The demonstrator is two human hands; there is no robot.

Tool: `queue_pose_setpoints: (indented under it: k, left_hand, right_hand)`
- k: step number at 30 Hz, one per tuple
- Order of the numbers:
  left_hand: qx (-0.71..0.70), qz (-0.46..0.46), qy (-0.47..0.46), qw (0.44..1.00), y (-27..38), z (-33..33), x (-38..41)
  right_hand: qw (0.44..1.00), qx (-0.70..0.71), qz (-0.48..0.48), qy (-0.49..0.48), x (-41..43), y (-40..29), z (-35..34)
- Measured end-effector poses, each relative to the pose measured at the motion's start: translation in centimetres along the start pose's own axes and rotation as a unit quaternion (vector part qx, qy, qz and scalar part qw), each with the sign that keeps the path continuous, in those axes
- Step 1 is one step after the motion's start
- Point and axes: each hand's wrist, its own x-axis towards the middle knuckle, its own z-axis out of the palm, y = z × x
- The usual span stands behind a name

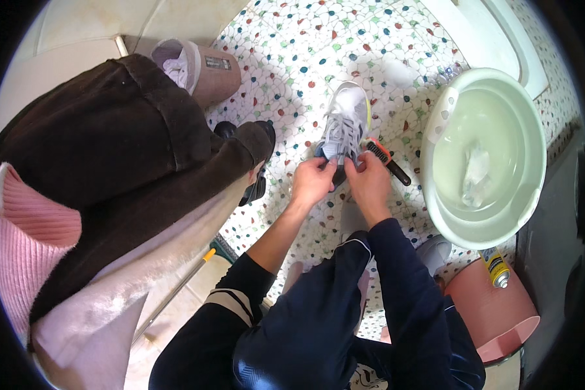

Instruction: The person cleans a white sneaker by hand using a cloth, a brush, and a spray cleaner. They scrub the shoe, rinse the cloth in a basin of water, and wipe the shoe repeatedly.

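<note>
A grey lace-up sneaker (pixel 346 117) stands on the pebble-patterned floor in front of me, toe pointing away, with white foam over its toe and upper laces. At the left side of its ankle opening is my left hand (pixel 314 180), fingertips pinching near the collar. My right hand (pixel 369 183) pinches at the right side, thumb and forefinger near the base of the laces; exactly what each holds is too small to tell. Beside the right hand lies a scrub brush (pixel 387 161) with an orange head and dark handle.
On the right stands a pale green basin (pixel 431 195) of water with a whitish item (pixel 477 170) in it. A yellow spray can (pixel 495 270) and a pink bucket (pixel 492 307) are below it. Left are a waste bin (pixel 222 73) and a hanging dark coat (pixel 102 117).
</note>
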Motion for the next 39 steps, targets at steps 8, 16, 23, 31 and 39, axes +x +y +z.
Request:
queue_pose_setpoints:
  k: [8,16,23,31,39]
  left_hand:
    - [-0.551,-0.209,-0.059,0.806,-0.7,-1.8,2.2]
    - [-0.67,-0.02,-0.068,0.739,-2.5,0.3,1.0]
    - [-0.641,0.043,-0.063,0.764,-2.2,2.4,1.7]
    - [-0.656,-0.086,-0.19,0.726,0.1,-0.6,2.2]
    - [-0.673,-0.11,-0.217,0.699,1.1,0.7,4.5]
  right_hand:
    - [0.998,0.034,-0.043,0.024,-1.0,1.9,0.8]
    - [0.986,0.16,0.003,-0.052,-1.5,-1.5,-0.6]
    - [0.988,0.13,-0.083,-0.01,3.2,-4.3,-0.7]
    - [0.961,0.096,-0.258,-0.04,-1.3,-3.9,-1.3]
    - [0.978,-0.169,-0.098,0.076,-0.6,5.3,-2.8]
